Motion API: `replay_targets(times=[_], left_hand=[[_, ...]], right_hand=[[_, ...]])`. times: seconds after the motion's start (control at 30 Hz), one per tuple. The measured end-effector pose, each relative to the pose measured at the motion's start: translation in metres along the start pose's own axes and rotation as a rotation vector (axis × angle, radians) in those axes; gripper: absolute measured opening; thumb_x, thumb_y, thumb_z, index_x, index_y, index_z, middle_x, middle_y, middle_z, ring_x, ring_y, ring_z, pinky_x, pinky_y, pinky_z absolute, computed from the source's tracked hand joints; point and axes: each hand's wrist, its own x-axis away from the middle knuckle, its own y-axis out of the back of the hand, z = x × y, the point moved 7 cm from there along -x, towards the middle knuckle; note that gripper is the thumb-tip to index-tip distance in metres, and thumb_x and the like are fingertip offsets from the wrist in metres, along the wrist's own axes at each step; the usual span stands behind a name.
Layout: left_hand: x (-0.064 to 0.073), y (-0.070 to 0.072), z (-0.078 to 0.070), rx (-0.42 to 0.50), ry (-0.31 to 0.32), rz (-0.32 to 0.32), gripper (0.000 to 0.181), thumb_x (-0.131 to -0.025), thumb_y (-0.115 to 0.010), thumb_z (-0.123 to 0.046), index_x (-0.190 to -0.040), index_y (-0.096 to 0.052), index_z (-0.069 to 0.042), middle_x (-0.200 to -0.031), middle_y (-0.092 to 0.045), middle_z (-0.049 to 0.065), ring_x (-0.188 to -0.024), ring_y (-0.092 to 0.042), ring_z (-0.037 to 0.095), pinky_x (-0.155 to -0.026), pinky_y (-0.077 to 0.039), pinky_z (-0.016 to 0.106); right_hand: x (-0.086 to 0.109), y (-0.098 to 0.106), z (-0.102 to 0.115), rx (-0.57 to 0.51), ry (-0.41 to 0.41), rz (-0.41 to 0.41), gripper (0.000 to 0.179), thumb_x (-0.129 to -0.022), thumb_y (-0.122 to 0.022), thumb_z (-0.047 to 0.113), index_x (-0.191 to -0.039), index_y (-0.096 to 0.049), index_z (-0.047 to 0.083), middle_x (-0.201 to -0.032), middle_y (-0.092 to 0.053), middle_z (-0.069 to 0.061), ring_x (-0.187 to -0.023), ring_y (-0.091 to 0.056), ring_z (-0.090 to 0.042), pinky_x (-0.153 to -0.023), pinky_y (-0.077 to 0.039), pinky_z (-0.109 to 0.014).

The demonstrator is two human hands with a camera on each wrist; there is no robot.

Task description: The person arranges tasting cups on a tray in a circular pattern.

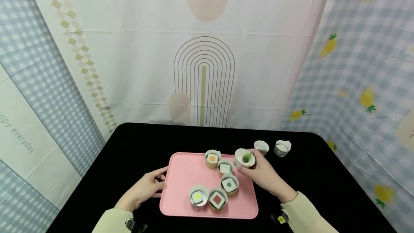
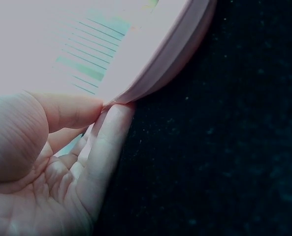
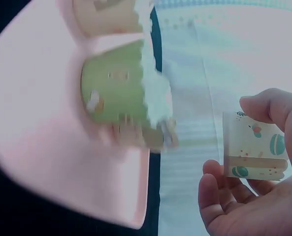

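Note:
My left hand (image 1: 145,190) pinches the left rim of a pink tray (image 1: 179,182) between thumb and fingers; the left wrist view shows this grip close up. Above the tray's right back corner, my right hand (image 1: 266,178) holds a paper cupcake cup (image 1: 240,155) by its sides, with something green and dark inside. In the right wrist view, that cup (image 3: 256,140) has a printed pattern and is lifted off the surface. Several similar cups stand on the tray, among them one with an orange-centred white square (image 1: 212,158) and one with a yellow-centred piece (image 1: 197,197).
Two more paper cups, one behind my right hand (image 1: 261,146) and one farther right (image 1: 283,148), stand on the black table (image 1: 136,146). A pale curtain (image 1: 142,64) hangs behind the table, with checked cloth (image 1: 349,110) at the sides.

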Motion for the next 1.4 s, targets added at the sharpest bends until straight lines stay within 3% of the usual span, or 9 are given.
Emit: replay_targets(times=[0.2,0.47,0.73,1.03,1.23,1.4], left_hand=[[0.0,0.002,0.0,0.005,0.003,-0.002,0.059,-0.09,-0.06,-0.002,-0.146,-0.043,-0.008,-0.11,-0.05,0.014,-0.079,-0.056,0.022,-0.072,-0.058,0.039],[0.003,-0.001,-0.003,0.015,0.012,-0.006,0.058,-0.09,-0.06,-0.002,-0.146,-0.043,-0.007,-0.11,-0.05,0.014,-0.078,-0.055,0.022,-0.072,-0.058,0.039],[0.002,0.0,-0.002,0.0,0.012,-0.016,0.059,-0.09,-0.06,-0.002,-0.146,-0.043,-0.008,-0.11,-0.05,0.014,-0.077,-0.055,0.022,-0.071,-0.058,0.038],[0.0,0.001,0.002,0.007,0.014,-0.029,0.06,-0.089,-0.061,0.0,-0.146,-0.042,-0.006,-0.11,-0.05,0.014,-0.077,-0.055,0.023,-0.072,-0.058,0.04],[0.002,0.0,-0.001,0.007,0.013,-0.014,0.06,-0.089,-0.061,-0.001,-0.146,-0.043,-0.007,-0.11,-0.05,0.014,-0.077,-0.055,0.022,-0.072,-0.058,0.039],[0.001,0.0,0.0,0.013,0.013,-0.019,0.06,-0.089,-0.061,-0.001,-0.146,-0.043,-0.007,-0.11,-0.051,0.014,-0.076,-0.054,0.022,-0.072,-0.058,0.039]], right_hand=[[-0.005,-0.027,0.016,-0.006,0.065,0.014,0.06,-0.083,-0.078,0.029,-0.131,-0.045,0.014,-0.12,-0.056,-0.008,-0.105,-0.06,-0.02,-0.081,-0.053,-0.035],[-0.007,-0.07,0.039,-0.049,0.132,0.163,0.062,-0.086,-0.074,0.032,-0.134,-0.04,0.01,-0.12,-0.053,-0.013,-0.102,-0.061,-0.026,-0.077,-0.056,-0.035],[-0.011,-0.107,0.049,-0.003,0.179,0.224,0.063,-0.088,-0.072,0.031,-0.137,-0.039,0.011,-0.117,-0.055,-0.008,-0.099,-0.06,-0.018,-0.079,-0.053,-0.033],[-0.018,-0.134,0.047,-0.014,0.136,0.292,0.065,-0.09,-0.069,0.028,-0.141,-0.034,0.01,-0.123,-0.052,-0.006,-0.103,-0.059,-0.017,-0.083,-0.052,-0.034],[-0.018,-0.143,0.044,0.015,0.124,0.3,0.06,-0.09,-0.069,0.026,-0.138,-0.037,0.014,-0.124,-0.051,-0.003,-0.107,-0.056,-0.015,-0.086,-0.05,-0.035],[-0.019,-0.147,0.044,0.08,0.124,0.291,0.056,-0.086,-0.073,0.027,-0.131,-0.042,0.012,-0.114,-0.056,-0.001,-0.099,-0.059,-0.012,-0.081,-0.052,-0.031]])
